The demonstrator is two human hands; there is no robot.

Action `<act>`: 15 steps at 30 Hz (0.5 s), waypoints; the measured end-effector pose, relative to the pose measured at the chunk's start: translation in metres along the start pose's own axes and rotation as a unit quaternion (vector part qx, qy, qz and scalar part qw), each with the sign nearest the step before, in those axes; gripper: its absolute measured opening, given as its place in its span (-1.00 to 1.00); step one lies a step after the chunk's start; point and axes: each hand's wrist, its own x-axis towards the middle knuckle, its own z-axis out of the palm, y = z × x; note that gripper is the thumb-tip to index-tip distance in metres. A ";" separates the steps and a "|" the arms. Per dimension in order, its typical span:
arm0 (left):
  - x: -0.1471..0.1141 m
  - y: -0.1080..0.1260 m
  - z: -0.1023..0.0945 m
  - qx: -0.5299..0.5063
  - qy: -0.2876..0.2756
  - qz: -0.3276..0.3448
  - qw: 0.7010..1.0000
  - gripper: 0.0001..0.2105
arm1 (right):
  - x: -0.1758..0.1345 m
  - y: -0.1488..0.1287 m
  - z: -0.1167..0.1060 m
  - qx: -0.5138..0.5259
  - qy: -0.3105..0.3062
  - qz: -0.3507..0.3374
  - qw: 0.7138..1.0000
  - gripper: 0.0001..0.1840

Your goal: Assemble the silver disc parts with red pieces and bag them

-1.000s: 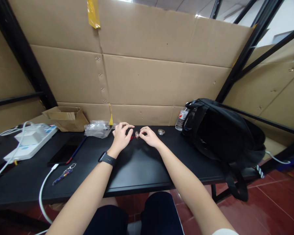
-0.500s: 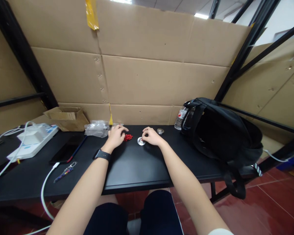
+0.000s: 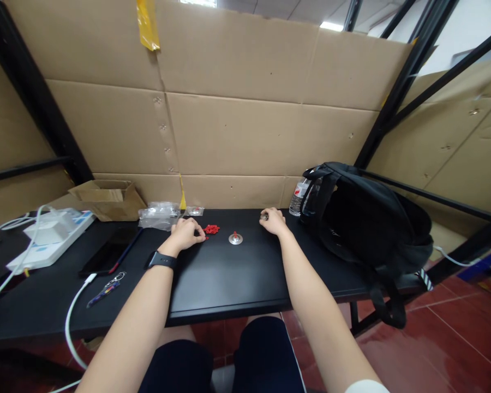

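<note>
My left hand [image 3: 187, 234] is closed in a pinch beside a pile of small red pieces [image 3: 211, 229]. One small red piece [image 3: 207, 238] shows at its fingertips; its exact shape is too small to make out. My right hand [image 3: 275, 221] has its fingers closed round a small round metal piece [image 3: 265, 216] at the back of the table. Between my hands lies a shiny metal disc [image 3: 235, 239], with a bit of red standing at its centre.
Clear plastic bags [image 3: 159, 214] and a cardboard box [image 3: 108, 199] sit behind my left hand. A phone [image 3: 111, 251], a keychain [image 3: 106, 289] and a power strip [image 3: 51, 240] lie leftward. At right stand a water bottle [image 3: 298, 199] and a black backpack [image 3: 368, 218].
My right hand has left the metal disc, moved right and back, and closed on the round metal piece. My left hand has drawn slightly nearer and pinches a small red piece.
</note>
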 end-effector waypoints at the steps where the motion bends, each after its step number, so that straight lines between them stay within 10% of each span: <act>1: 0.000 0.000 0.000 -0.003 -0.008 -0.006 1.000 -0.93 | 0.000 0.002 0.001 -0.013 -0.011 0.016 1.000 -0.65; 15: -0.004 0.003 -0.009 -0.095 0.004 0.095 0.991 -0.81 | 0.006 0.010 0.015 -0.006 -0.004 0.080 0.997 -0.85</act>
